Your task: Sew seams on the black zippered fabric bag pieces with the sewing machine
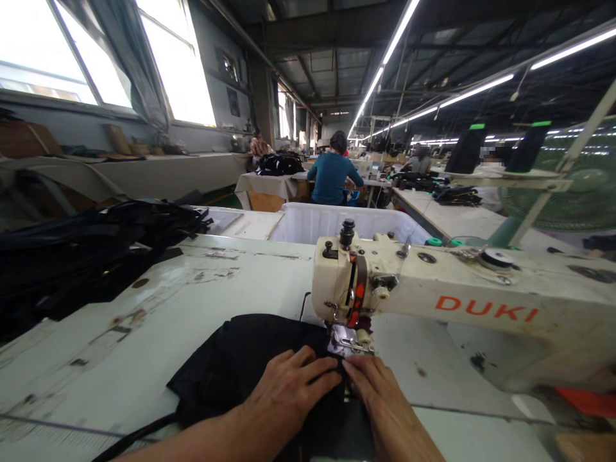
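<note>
A black fabric piece (231, 359) lies on the sewing machine's bed, its right edge at the presser foot (346, 340). My left hand (293, 388) rests on top of it with bent fingers, gripping the cloth close to that edge; its thumb is hidden. Just right of it, my right hand (378, 391) pinches the fabric's edge, fingers pressed together in front of the foot. The fingertips of both hands almost meet. A black strap (139, 436) trails from the fabric toward the lower left. The cream sewing machine (414, 289) stands directly beyond my hands, its needle area partly hidden.
A dark heap of fabric pieces (86, 250) covers the table's left side. Behind the machine stands a white bin (332, 221). Black thread cones (466, 149) sit on a stand, near a green fan (572, 186). A person in a teal top (334, 176) works farther ahead.
</note>
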Available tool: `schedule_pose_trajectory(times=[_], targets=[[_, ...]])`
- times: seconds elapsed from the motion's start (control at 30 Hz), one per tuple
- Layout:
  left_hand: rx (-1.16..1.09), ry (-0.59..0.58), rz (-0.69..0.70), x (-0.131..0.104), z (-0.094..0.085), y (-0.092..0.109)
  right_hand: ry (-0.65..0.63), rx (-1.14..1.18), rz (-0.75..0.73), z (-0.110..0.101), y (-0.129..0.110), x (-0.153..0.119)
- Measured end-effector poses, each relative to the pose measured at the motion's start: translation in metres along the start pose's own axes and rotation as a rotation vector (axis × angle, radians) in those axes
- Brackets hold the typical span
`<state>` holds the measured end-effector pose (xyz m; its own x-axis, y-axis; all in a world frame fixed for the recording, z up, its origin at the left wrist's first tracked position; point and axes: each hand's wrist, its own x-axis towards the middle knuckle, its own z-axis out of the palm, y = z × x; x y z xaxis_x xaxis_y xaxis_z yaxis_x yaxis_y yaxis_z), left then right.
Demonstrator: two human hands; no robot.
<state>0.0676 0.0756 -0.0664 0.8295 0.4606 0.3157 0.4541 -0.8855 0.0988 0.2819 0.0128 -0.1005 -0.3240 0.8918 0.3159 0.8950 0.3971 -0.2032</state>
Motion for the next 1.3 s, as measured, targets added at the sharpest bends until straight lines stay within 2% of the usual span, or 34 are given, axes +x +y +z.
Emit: schedule_pose_trajectory(times=[0.07,0.23,0.33,0.43,0.57,0.7,0.83,1.03,1.17,1.3], targets=[[-0.006,-0.01,-0.003,0.0,-0.001,0.0,-0.003,0.014,-0.011,0.003,0.002,0.0],[-0.043,-0.055,-0.026,0.001,-0.003,0.002,0.11,0.066,-0.008,0.008,0.002,0.0],[-0.05,-0.054,-0.034,0.003,-0.004,0.002,0.167,0.101,0.004,0.0,0.001,-0.001],[-0.052,-0.066,-0.038,0.005,-0.005,0.003,0.137,0.053,0.001,-0.015,0.001,-0.002],[-0.047,-0.078,-0.036,0.006,-0.006,0.006,0.078,-0.077,-0.163,-0.025,0.002,-0.002],[-0.024,-0.051,-0.029,0.004,-0.004,0.006,0.132,-0.181,-0.254,-0.017,0.002,0.001],[0.018,-0.01,-0.026,0.003,-0.004,-0.004,0.106,-0.213,-0.307,-0.012,0.003,0.019],[0.013,0.028,-0.003,0.008,-0.004,-0.025,0.085,-0.238,-0.239,-0.015,0.0,0.039],[-0.024,0.011,-0.03,0.009,-0.001,-0.025,0.085,-0.23,-0.161,-0.016,-0.002,0.037],[-0.034,-0.019,-0.049,0.011,0.0,-0.021,0.028,-0.184,-0.129,-0.018,0.0,0.036]])
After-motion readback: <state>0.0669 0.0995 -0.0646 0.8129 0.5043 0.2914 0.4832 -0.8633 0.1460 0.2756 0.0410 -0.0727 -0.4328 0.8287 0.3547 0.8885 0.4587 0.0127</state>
